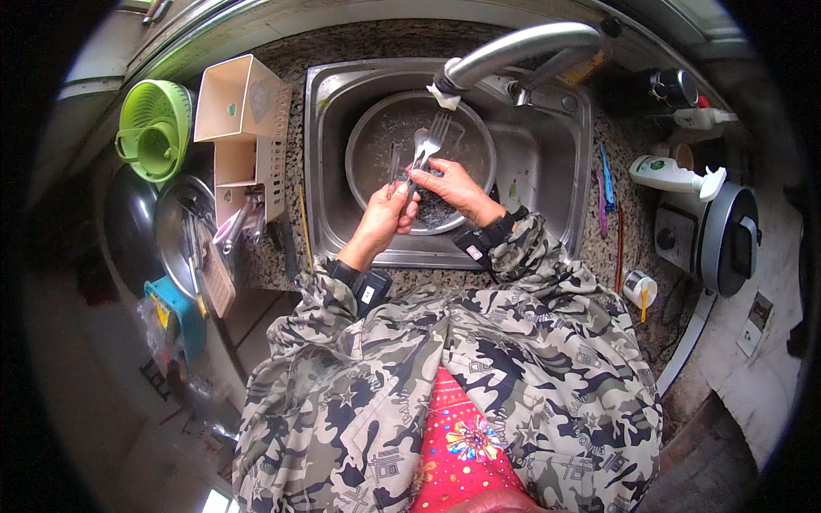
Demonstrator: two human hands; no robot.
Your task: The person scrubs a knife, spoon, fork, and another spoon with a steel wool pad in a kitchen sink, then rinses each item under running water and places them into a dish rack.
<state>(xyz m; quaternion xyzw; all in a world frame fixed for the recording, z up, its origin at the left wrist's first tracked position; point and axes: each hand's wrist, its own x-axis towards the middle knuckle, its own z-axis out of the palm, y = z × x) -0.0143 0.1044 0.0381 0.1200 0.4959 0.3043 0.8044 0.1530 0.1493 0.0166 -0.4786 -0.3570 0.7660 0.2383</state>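
Observation:
Over the metal basin, my left hand point(386, 215) is closed around the handles of a small bunch of cutlery. A fork point(437, 133) points up and away from me, its tines toward the faucet. Beside it shows the bowl of a spoon point(420, 139), and a thin utensil point(394, 159) sticks up nearer my left thumb. My right hand point(457, 188) pinches the fork near its neck, its fingers close to those of my left hand. Below the hands, the round metal basin point(352, 158) holds water and stands in the steel sink point(318, 171). The lower handles are hidden by my fingers.
A curved faucet point(522, 43) reaches over the sink. To the left are a beige rack point(248, 128), green baskets point(154, 128) and a metal bowl point(175, 231) of utensils. To the right lie toothbrushes point(607, 175), a white spray bottle point(676, 175) and a cup point(639, 288).

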